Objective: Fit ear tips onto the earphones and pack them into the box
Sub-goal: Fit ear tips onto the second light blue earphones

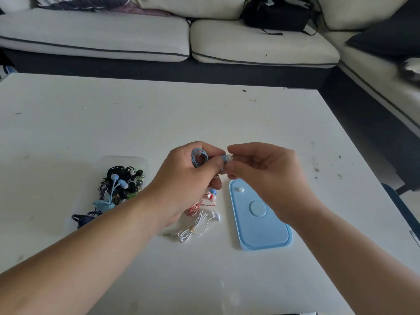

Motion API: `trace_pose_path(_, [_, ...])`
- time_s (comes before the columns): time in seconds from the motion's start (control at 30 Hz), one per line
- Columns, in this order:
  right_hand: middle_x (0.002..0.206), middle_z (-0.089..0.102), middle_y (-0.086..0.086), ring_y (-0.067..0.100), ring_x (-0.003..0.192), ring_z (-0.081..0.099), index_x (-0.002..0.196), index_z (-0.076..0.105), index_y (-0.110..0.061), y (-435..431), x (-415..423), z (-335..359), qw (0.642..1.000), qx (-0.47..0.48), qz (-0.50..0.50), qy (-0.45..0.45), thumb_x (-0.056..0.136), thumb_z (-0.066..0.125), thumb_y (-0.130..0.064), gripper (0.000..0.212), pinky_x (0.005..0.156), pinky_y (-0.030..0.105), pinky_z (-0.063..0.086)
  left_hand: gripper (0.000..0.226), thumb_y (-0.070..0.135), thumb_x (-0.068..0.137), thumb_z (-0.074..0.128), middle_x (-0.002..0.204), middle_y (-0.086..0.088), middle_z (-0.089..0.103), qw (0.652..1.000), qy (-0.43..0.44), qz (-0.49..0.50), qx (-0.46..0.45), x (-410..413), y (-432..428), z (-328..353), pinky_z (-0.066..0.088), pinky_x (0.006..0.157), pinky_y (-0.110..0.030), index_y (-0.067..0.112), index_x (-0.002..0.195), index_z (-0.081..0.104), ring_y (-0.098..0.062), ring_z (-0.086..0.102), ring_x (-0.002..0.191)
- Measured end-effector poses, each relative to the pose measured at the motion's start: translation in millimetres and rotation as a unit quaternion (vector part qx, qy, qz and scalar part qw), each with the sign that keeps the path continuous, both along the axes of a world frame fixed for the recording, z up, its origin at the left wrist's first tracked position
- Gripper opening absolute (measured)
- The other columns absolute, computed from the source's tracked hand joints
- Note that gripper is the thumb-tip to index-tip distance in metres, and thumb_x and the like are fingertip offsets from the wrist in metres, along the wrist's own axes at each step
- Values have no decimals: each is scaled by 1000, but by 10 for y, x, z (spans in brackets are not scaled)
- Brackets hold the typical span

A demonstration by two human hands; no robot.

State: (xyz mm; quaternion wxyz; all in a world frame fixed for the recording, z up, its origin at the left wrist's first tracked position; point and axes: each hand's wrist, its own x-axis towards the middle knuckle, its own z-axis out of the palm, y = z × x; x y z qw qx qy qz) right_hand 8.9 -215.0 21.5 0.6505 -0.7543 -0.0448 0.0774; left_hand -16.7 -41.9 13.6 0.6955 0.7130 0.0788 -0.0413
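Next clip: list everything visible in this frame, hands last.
table: one, white, foreground
clear box: one, table's left, holding tangled earphones
lid: one, light blue, table, right of centre
ear tip: one, white, on lid
white earphones: one set, between box and lid
red earphones: one set, beyond the white set
blue earphones: one set, coiled in left hand
sofa: one, cream, behind table
bag: one, black, on sofa
left hand: grips the blue coil
right hand: pinches the blue earphones too

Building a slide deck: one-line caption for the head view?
Left hand holds coiled blue earphones; right hand pinches one earbud, near a blue lid.
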Motion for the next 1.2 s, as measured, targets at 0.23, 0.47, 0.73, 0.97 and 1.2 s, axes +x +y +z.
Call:
trace_pose_path(0.23, [75,77,-1,19,75,73,89,82,-21,-64,-9,-1,992,-109,34,-57,88,78,-9,13,71,27,57,13,7,99,66,76,-6,68,998,40,-39,-26,20,38,-65,56,87,-70,10,92,77,-29,65,67])
trace_pose_path(0.47, [86,78,16,30,81,74,100,80,-6,-92,32,-35,998,8,63,12,91,71,-1,14,81,38,62,6,10,96,72,77,-8,67,997,41,-39,-47,20,39,-46,56,82,-59,5,93,74,-28,64,66])
trace_pose_path(0.73, [92,73,32,35,80,71,103,74,5,-103,87,-93,989,100,48,101,93,68,1,12,76,38,62,7,8,95,72,79,-12,65,995,61,-40,-65,11,25,-5,54,88,-67,2,97,74,-29,64,70])
trace_pose_path(0.97, [79,74,12,22,69,68,89,77,-7,-332,346,-244,989,-52,-102,95,92,72,-10,6,71,40,63,20,7,80,85,80,-13,68,994,80,-40,-57,34,47,-55,54,93,-65,10,98,76,-32,65,73])
trace_pose_path(1.2, [93,69,0,18,72,63,116,74,-16,-504,519,-734,928,-367,-29,58,92,66,-12,26,66,25,50,34,14,70,78,65,-15,58,991,106,-59,-58,47,66,-112,58,73,-44,9,103,75,-28,57,63])
